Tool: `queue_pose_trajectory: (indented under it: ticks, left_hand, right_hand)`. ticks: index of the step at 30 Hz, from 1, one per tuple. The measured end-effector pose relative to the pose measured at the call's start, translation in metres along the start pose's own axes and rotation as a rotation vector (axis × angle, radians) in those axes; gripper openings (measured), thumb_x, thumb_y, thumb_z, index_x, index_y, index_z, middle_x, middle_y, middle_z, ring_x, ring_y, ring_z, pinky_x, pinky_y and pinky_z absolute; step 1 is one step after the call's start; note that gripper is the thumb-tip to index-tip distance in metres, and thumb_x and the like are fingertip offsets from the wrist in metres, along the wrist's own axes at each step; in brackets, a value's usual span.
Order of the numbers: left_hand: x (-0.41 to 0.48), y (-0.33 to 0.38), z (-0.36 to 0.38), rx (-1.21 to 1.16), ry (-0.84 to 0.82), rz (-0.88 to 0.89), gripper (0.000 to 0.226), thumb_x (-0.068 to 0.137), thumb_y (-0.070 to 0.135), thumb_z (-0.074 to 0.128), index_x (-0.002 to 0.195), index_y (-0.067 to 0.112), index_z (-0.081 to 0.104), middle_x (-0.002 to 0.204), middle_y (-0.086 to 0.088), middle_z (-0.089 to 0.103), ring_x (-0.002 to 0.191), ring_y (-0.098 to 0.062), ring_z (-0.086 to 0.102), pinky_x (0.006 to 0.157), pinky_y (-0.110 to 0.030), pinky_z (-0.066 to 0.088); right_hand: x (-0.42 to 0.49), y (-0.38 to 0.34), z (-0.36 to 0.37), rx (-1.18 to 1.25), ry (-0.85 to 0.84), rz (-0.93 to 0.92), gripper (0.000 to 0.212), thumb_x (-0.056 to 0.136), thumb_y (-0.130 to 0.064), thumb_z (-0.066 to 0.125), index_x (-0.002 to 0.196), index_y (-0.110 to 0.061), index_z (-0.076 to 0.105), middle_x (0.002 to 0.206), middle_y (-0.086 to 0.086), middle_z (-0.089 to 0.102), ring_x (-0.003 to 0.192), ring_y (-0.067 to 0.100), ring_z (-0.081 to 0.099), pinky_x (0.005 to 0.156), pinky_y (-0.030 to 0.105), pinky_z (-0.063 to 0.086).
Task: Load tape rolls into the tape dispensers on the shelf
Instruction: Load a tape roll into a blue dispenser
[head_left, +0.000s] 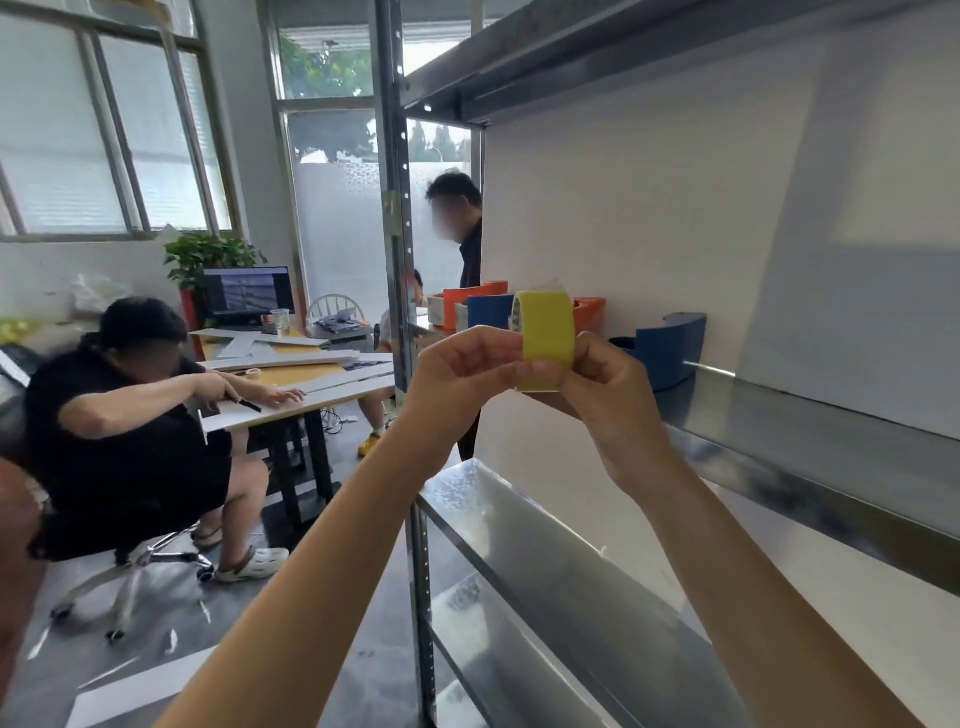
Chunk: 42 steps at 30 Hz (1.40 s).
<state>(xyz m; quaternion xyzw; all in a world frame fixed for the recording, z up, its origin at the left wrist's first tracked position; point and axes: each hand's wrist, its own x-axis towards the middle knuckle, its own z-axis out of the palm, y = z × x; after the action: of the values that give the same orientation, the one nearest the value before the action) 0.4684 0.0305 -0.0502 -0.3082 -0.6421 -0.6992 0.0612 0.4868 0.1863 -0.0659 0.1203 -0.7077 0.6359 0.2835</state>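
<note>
A yellow tape roll (545, 332) is held upright in front of the metal shelf (779, 421), at about shelf height. My left hand (462, 364) pinches its left lower edge and my right hand (608, 374) grips its right side, thumbs meeting under the roll. Behind the roll, on the shelf, stand an orange tape dispenser (467, 301), a blue tape dispenser (488, 312) and another orange dispenser (589, 312), partly hidden by the roll. A larger blue dispenser (670, 348) sits to the right of my right hand.
A shelf upright post (397, 260) runs just left of my hands. A lower shelf (545, 561) lies below my forearms. At the left a seated person (130, 415) works at a table (311, 384); another person (462, 234) stands behind the shelf.
</note>
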Motion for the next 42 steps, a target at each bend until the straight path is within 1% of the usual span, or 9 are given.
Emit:
queue_pose_trajectory:
  ticks: [4,6,9,12,21,30,34,37,42]
  left_hand:
    - [0.029,-0.017,-0.012,0.007,-0.022,0.004,0.024,0.082,0.001,0.067,0.105,-0.002,0.065,0.101,-0.02,0.069,0.07,-0.015,0.068,0.053,-0.014,0.05]
    - [0.047,-0.024,-0.018,-0.008,-0.042,-0.001,0.026,0.082,0.002,0.068,0.107,-0.004,0.063,0.102,-0.02,0.07,0.076,-0.019,0.07,0.055,-0.017,0.053]
    - [0.077,-0.038,-0.025,-0.039,-0.061,-0.017,0.028,0.08,0.003,0.071,0.107,-0.001,0.064,0.105,-0.018,0.071,0.096,-0.031,0.07,0.085,-0.041,0.057]
    - [0.103,-0.05,-0.03,-0.097,-0.072,-0.032,0.026,0.078,0.001,0.072,0.103,0.0,0.067,0.105,-0.019,0.071,0.1,-0.036,0.068,0.094,-0.05,0.051]
    - [0.147,-0.066,-0.04,-0.191,-0.192,-0.006,0.029,0.079,0.001,0.07,0.107,-0.003,0.063,0.107,-0.021,0.07,0.101,-0.034,0.067,0.092,-0.043,0.053]
    - [0.182,-0.069,-0.022,-0.301,-0.4,0.017,0.023,0.078,0.008,0.072,0.101,0.007,0.068,0.106,-0.02,0.07,0.103,-0.039,0.065,0.096,-0.05,0.05]
    - [0.19,-0.073,-0.014,-0.359,-0.549,0.012,0.02,0.079,0.009,0.071,0.099,0.009,0.068,0.103,-0.018,0.071,0.096,-0.029,0.066,0.092,-0.041,0.052]
    - [0.191,-0.074,-0.009,-0.408,-0.667,0.017,0.018,0.082,0.006,0.069,0.1,0.008,0.067,0.099,-0.015,0.072,0.091,-0.024,0.067,0.081,-0.032,0.055]
    - [0.189,-0.078,-0.006,-0.465,-0.786,0.026,0.022,0.084,0.003,0.066,0.106,0.0,0.064,0.101,-0.017,0.07,0.092,-0.024,0.067,0.08,-0.03,0.054]
  right_hand:
    - [0.025,0.015,0.007,-0.02,0.019,-0.014,0.028,0.081,-0.022,0.073,0.103,-0.005,0.067,0.097,0.011,0.071,0.087,0.015,0.069,0.079,0.027,0.057]
    - [0.038,0.022,0.012,-0.025,0.038,-0.014,0.027,0.081,-0.022,0.073,0.103,-0.007,0.067,0.097,0.01,0.071,0.088,0.018,0.069,0.08,0.028,0.056]
    - [0.06,0.032,0.015,0.011,0.072,-0.003,0.02,0.08,-0.02,0.073,0.097,-0.01,0.068,0.095,0.01,0.072,0.087,0.023,0.069,0.08,0.032,0.056]
    - [0.082,0.041,0.019,0.024,0.114,-0.013,0.024,0.079,-0.021,0.074,0.092,-0.004,0.066,0.09,0.009,0.07,0.082,0.017,0.065,0.073,0.027,0.052]
    - [0.11,0.051,0.027,0.041,0.159,-0.027,0.017,0.08,-0.022,0.074,0.081,-0.011,0.061,0.082,0.01,0.066,0.078,0.021,0.062,0.076,0.038,0.053]
    - [0.113,0.029,0.018,-0.124,0.353,-0.088,0.004,0.083,-0.009,0.068,0.086,-0.007,0.066,0.079,0.001,0.068,0.076,0.01,0.062,0.071,0.024,0.053]
    - [0.101,0.019,0.021,-0.241,0.485,-0.09,0.007,0.084,-0.007,0.067,0.089,-0.003,0.064,0.079,0.004,0.065,0.069,0.004,0.061,0.066,0.016,0.051]
    - [0.089,0.014,0.026,-0.319,0.579,-0.088,0.008,0.084,-0.009,0.068,0.09,-0.004,0.066,0.086,0.012,0.068,0.078,0.015,0.063,0.075,0.027,0.054]
    - [0.07,0.009,0.04,-0.365,0.695,-0.073,0.009,0.087,-0.017,0.065,0.084,-0.009,0.065,0.076,-0.006,0.071,0.075,0.006,0.065,0.071,0.018,0.051]
